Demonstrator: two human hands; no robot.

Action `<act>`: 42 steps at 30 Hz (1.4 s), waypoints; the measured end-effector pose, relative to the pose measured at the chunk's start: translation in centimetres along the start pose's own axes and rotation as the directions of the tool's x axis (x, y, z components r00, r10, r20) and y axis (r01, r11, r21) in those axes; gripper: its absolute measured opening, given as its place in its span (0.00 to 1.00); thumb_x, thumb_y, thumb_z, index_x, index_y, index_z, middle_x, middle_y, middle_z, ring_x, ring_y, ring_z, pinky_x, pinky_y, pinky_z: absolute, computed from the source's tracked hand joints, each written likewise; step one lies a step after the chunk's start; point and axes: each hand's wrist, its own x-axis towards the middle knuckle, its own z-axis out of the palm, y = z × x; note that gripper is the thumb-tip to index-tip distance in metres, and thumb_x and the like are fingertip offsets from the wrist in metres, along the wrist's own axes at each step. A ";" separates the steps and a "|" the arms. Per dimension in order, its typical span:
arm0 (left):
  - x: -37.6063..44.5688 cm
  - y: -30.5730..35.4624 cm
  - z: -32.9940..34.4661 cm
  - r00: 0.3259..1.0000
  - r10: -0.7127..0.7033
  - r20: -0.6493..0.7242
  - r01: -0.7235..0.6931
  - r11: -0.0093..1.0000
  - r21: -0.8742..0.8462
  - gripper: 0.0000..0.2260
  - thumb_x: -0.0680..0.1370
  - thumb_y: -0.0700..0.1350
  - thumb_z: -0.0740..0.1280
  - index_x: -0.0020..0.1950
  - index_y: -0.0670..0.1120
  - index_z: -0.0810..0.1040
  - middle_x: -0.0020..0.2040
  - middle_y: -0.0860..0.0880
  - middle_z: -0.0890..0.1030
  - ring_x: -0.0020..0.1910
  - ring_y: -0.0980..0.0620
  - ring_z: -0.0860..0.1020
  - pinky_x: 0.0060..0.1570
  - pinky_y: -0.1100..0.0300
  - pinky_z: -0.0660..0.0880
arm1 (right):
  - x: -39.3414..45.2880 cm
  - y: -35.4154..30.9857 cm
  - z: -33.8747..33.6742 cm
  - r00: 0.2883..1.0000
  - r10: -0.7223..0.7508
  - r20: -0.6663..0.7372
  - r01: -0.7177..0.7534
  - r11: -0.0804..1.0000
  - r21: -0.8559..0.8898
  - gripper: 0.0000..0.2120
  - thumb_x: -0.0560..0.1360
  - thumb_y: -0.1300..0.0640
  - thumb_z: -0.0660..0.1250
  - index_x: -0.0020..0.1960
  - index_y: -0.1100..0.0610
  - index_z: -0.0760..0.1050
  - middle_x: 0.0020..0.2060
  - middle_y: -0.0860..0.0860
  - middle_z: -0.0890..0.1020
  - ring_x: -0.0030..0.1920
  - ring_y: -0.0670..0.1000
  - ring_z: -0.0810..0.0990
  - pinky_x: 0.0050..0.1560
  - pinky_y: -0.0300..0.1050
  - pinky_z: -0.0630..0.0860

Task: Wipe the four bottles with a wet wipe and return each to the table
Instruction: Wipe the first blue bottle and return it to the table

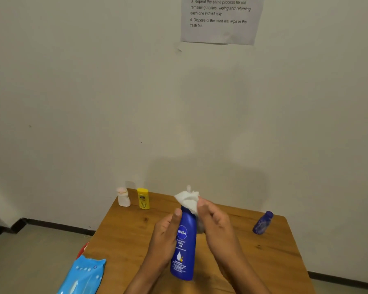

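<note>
My left hand [165, 234] grips a tall blue lotion bottle [184, 247] held upright above the wooden table [125, 234]. My right hand [214, 221] holds a white wet wipe [188, 200] against the top of that bottle. A small white bottle [123, 197] and a yellow bottle [143, 198] stand at the table's far left corner. A small dark blue bottle [262, 222] stands near the far right edge.
A blue pack of wet wipes [83, 276] lies at the table's near left corner, with something red [82, 249] behind it below the edge. A printed instruction sheet [220, 18] hangs on the wall. The floor lies to the left.
</note>
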 end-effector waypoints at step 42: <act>-0.7 -0.9 -1.2 0.986 0.136 -0.097 -0.059 0.830 0.555 0.17 0.67 0.62 0.76 0.40 0.51 0.78 0.36 0.58 0.82 0.33 0.60 0.79 0.32 0.67 0.74 | 1.2 -0.2 -7.3 0.985 -0.015 -0.169 -0.091 0.796 -0.599 0.13 0.71 0.55 0.76 0.52 0.45 0.78 0.45 0.46 0.83 0.43 0.44 0.82 0.39 0.37 0.79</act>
